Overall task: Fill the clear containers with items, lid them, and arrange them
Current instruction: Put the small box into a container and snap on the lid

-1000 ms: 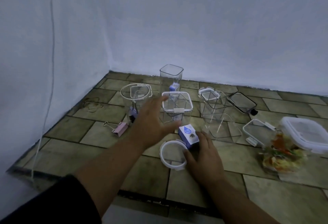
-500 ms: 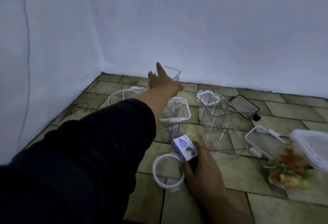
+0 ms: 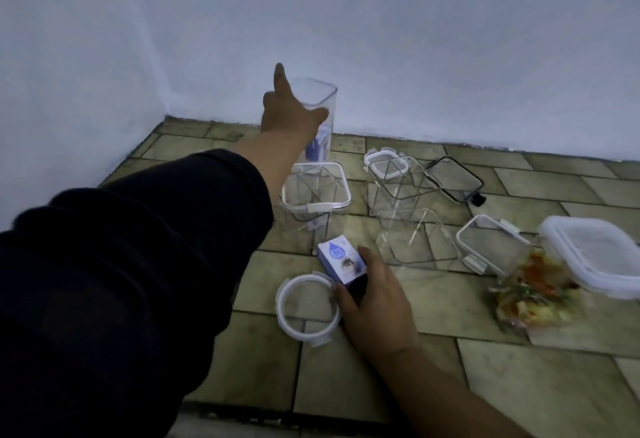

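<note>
My left hand (image 3: 289, 115) reaches far out and grips the tall clear square container (image 3: 320, 115) by the back wall, index finger sticking up; a blue item sits inside it. My right hand (image 3: 372, 295) rests on the tiled floor, holding a blue-and-white eye-drop box (image 3: 341, 257). A round white-rimmed lid (image 3: 306, 304) lies just left of that hand. A lidded clear container (image 3: 315, 195) stands behind the box. Two more clear containers (image 3: 391, 181) (image 3: 415, 240) stand to the right. My left sleeve hides the floor at the left.
A black-rimmed lid (image 3: 452, 177) and a white-rimmed square lid (image 3: 491, 243) lie on the floor at right. A lidded container (image 3: 588, 254) with colourful contents sits tilted at far right. White walls meet in the corner at back left.
My left arm stretched from the near containers to the far tall one and closed on it, lifting it slightly. My right hand stayed on the eye-drop box. The view shifted forward.
</note>
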